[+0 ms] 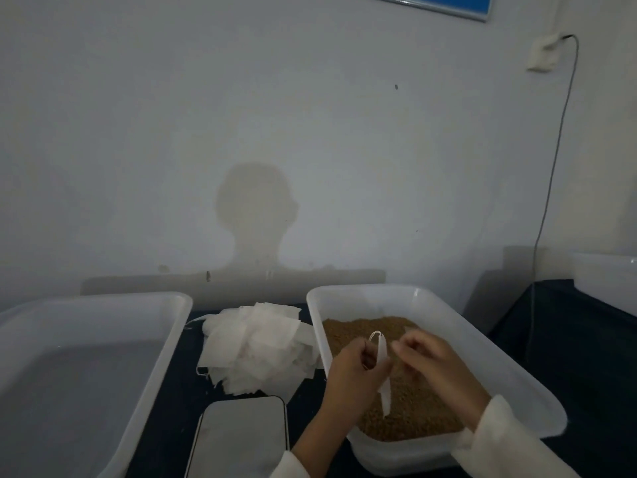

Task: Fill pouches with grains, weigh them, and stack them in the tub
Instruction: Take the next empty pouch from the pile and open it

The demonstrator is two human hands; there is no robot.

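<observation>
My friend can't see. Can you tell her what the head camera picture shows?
Two hands work over a clear tub of brown grains: the left hand holds a thin white pouch, the right hand beside it. Left of them lie a pile of empty pouches, a scale and another tub.

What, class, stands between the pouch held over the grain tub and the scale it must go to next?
Nothing visible. The left hand holds the pouch over the grains; the scale lies just left of the grain tub, so only the tub's low near wall must be cleared.
</observation>
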